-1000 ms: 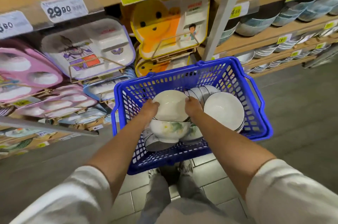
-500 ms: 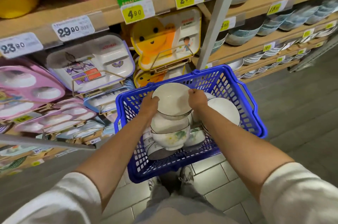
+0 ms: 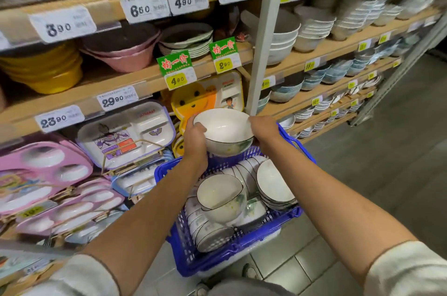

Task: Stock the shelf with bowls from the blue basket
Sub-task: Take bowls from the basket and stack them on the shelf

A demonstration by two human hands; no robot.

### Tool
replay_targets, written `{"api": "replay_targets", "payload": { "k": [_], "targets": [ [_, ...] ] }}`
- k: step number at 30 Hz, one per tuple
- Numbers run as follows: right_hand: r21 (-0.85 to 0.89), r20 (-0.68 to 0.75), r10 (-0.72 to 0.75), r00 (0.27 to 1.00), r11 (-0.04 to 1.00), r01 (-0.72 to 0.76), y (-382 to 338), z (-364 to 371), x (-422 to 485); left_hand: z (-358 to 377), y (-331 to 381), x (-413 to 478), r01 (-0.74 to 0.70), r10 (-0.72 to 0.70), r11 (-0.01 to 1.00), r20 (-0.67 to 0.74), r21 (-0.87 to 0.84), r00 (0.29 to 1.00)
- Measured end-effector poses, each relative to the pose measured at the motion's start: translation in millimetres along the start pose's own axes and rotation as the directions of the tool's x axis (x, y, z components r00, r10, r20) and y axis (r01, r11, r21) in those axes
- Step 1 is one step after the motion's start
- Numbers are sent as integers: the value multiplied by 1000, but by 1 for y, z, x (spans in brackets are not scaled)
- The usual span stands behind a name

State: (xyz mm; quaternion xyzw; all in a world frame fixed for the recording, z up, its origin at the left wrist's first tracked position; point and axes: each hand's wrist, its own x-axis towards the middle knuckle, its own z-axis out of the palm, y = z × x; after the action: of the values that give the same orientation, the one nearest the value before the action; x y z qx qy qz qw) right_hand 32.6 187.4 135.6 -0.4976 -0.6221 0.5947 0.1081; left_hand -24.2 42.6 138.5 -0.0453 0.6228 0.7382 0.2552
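A white bowl (image 3: 223, 130) with a dark rim line and a green flower print hangs above the blue basket (image 3: 244, 245). My left hand (image 3: 196, 137) grips its left side and my right hand (image 3: 264, 130) holds its right rim. Below, the basket stands on the floor with several more white bowls (image 3: 222, 196), some upright, some stacked on their sides. The wooden shelf (image 3: 321, 50) with stacked grey and white bowls rises behind and to the right.
A grey metal upright post (image 3: 264, 41) stands just behind the lifted bowl. Kids' divided trays (image 3: 125, 136) lean on the lower left shelf. Pink and yellow bowls (image 3: 121, 51) sit above them. Tiled and grey floor (image 3: 387, 162) lies to the right.
Both hands have lifted the top bowl up and out of the basket, toward the shelves. The view has tilted upward, showing higher shelves.
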Motion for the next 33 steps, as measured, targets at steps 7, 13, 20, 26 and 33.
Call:
{"api": "replay_targets", "payload": {
  "k": [7,13,20,26,33],
  "targets": [
    [383,-9,-123,992,916,117,-42,-40,-43,39,63,-28,-109,116,989,68,-98,991],
    [526,46,-321,946,813,250,-70,-87,-71,81,90,-58,-94,104,989,85,-114,991],
    [644,15,-354,935,719,262,-86,-183,-70,169,101,-111,-83,102,991,187,-104,977],
    [649,-73,-361,930,690,319,-101,-286,-55,269,92,-143,-105,139,987,306,-125,942],
    [604,-128,-365,922,709,365,-134,-366,-26,362,94,-153,-160,208,971,301,-175,931]
  ]
}}
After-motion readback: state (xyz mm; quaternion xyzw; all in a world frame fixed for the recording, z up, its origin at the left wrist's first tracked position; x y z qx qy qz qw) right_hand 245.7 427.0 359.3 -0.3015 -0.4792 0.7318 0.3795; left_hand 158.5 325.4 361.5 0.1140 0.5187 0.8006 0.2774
